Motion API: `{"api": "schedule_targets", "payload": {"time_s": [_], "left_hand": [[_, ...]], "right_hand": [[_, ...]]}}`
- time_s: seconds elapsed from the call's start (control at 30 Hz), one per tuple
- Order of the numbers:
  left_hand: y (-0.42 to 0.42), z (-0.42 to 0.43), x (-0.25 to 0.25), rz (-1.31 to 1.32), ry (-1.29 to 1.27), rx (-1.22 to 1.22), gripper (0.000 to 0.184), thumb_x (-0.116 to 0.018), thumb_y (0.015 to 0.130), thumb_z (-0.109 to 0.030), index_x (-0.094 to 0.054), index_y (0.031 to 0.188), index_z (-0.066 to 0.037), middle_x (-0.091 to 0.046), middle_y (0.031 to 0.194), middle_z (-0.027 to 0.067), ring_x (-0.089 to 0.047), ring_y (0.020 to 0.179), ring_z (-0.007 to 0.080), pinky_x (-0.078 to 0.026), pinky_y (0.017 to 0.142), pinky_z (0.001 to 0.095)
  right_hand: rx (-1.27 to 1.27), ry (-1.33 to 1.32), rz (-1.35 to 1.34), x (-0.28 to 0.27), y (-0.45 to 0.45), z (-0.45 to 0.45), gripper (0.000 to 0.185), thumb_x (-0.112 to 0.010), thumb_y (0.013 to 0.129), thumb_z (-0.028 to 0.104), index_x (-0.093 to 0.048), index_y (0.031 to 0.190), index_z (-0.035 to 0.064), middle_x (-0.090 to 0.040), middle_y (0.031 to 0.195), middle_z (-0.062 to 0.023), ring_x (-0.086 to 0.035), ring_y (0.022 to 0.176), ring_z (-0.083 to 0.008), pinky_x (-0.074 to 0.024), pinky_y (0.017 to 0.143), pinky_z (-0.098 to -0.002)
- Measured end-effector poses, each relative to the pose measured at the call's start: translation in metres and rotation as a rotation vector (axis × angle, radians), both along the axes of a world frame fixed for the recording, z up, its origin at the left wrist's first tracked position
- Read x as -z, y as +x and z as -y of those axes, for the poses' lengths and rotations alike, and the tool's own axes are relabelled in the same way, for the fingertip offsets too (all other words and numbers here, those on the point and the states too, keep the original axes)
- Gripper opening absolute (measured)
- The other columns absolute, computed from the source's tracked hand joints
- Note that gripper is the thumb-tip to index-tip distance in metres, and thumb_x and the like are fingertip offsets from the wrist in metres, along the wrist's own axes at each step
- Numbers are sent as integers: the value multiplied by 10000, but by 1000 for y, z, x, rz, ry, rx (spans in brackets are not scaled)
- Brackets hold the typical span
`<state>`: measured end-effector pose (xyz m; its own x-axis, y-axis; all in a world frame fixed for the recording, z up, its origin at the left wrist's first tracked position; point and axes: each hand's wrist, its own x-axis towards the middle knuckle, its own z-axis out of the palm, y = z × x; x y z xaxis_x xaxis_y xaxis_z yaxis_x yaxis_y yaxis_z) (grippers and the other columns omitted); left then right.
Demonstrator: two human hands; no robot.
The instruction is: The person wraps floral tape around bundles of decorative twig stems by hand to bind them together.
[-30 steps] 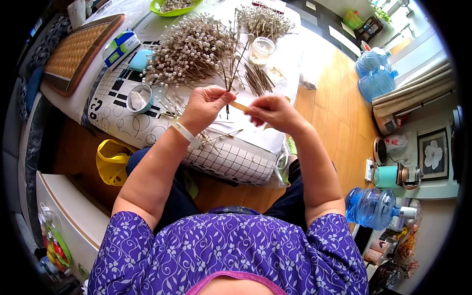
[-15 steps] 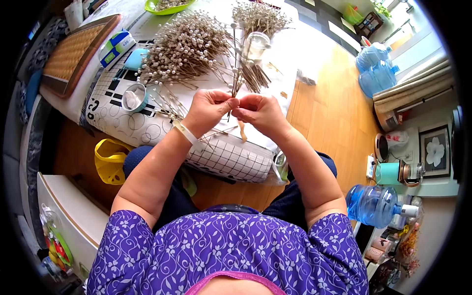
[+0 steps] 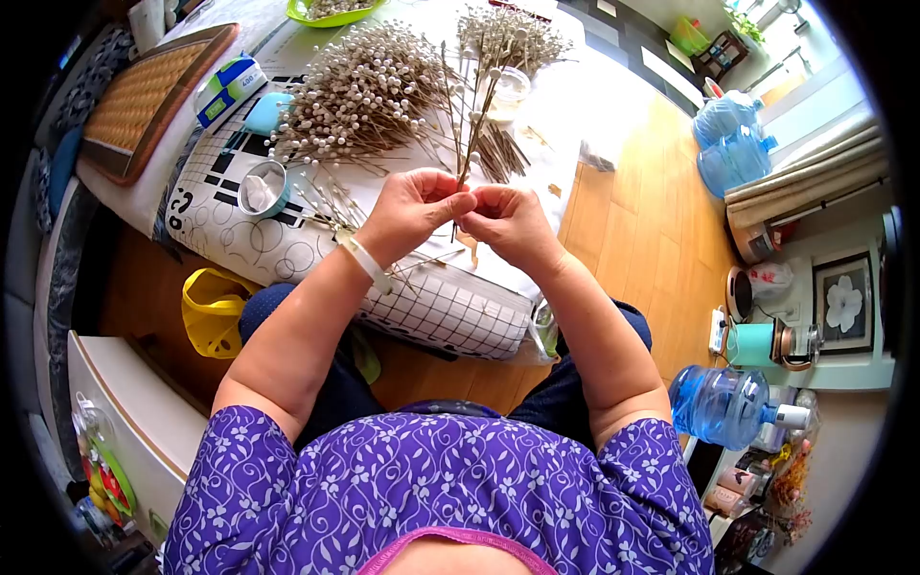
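My left hand is closed on a few thin brown stems, which stand upright with small pale buds along them. Fingertip to fingertip with it, my right hand pinches at the same stems. A tan strip hangs just below the fingers; its upper end is hidden. Beyond my hands lies a large heap of white-budded stems, with a smaller bunch behind it to the right. Cut bare stems lie near a clear tub. Loose budded sprigs are by my left wrist.
The table's patterned cover reaches toward my knees. On it are a small blue-rimmed bowl, a light-blue item, a tissue pack and a green basket. A yellow bag sits lower left; water jugs stand right.
My right hand has come from holding the tan strip out to the right to meeting my left hand at the stems. The strip now hangs down, and the stems' tops have tilted right.
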<state>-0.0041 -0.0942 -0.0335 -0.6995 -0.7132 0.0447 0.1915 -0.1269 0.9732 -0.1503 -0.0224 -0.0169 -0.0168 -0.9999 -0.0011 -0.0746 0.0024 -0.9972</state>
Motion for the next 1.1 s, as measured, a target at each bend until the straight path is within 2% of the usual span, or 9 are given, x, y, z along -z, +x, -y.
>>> {"api": "schedule_targets", "payload": {"time_s": [0.07, 0.3, 0.43, 0.5, 0.57, 0.63, 0.8, 0.9, 1.1], "left_hand": [[0, -3, 4, 39, -76, 9, 175, -622, 787, -94, -617, 896, 42, -634, 817, 82, -575, 737, 95, -460, 660, 191], [8, 8, 0, 176, -154, -82, 135, -645, 768, -101, -641, 821, 24, -631, 710, 46, -558, 647, 64, -451, 588, 191], [3, 5, 3, 165, -130, -88, 137, -645, 768, -102, -647, 802, 31, -625, 676, 40, -524, 610, 44, -432, 552, 185], [-2, -1, 2, 187, -138, -84, 136, -647, 765, -102, -647, 799, 30, -624, 672, 40, -526, 606, 46, -433, 548, 184], [-7, -7, 4, 213, -153, -70, 135, -649, 763, -101, -647, 796, 30, -622, 667, 39, -528, 602, 47, -433, 544, 183], [-8, -10, 6, 240, -158, 6, 138, -642, 771, -101, -641, 816, 30, -630, 714, 47, -554, 638, 66, -452, 581, 188], [-4, -10, 0, 211, -94, 0, 116, -648, 762, -80, -635, 783, 33, -626, 711, 51, -563, 645, 75, -467, 598, 201], [-3, -3, 3, 205, -110, -11, 104, -661, 748, -75, -633, 764, 24, -623, 702, 52, -560, 629, 74, -467, 580, 204], [-3, -2, 8, 105, -29, -35, 169, -697, 715, -81, -552, 636, -47, -570, 620, 4, -509, 577, 41, -429, 526, 175]], "right_hand": [[16, 1, -202, -1, -3, -2, 94, -622, 756, 62, -617, 791, -25, -590, 667, -8, -509, 625, -31, -434, 566, -191], [-216, 281, -37, -1, -60, -10, 91, -628, 766, 54, -603, 788, -32, -593, 660, -37, -535, 581, -80, -452, 547, -201], [-118, 449, -540, -1, -103, -25, 137, -625, 760, 78, -631, 871, -2, -608, 689, -28, -544, 576, -77, -469, 535, -211], [67, 282, -428, -2, -96, -29, 181, -597, 773, 72, -620, 944, 14, -630, 783, -36, -577, 652, -83, -478, 558, -209], [-9, 133, -52, -10, -72, -28, 320, -579, 794, 68, -529, 1106, 21, -586, 1046, -79, -563, 918, -122, -489, 649, -219], [-122, 9, 63, 0, -41, -24, 396, -602, 781, 53, -475, 1152, 2, -546, 1106, -101, -536, 989, -170, -493, 704, -237], [-113, 168, -74, 15, -23, -7, 157, -642, 776, 129, -592, 841, -6, -589, 709, -38, -551, 657, -74, -445, 534, -194], [-55, 50, -207, 16, -16, -6, 159, -649, 770, 130, -588, 696, 4, -542, 579, 9, -483, 533, -39, -395, 474, -185], [-90, 24, -64, 22, -10, -1, 96, -630, 767, 78, -587, 723, 5, -543, 619, 12, -475, 563, -33, -386, 488, -177]]}}
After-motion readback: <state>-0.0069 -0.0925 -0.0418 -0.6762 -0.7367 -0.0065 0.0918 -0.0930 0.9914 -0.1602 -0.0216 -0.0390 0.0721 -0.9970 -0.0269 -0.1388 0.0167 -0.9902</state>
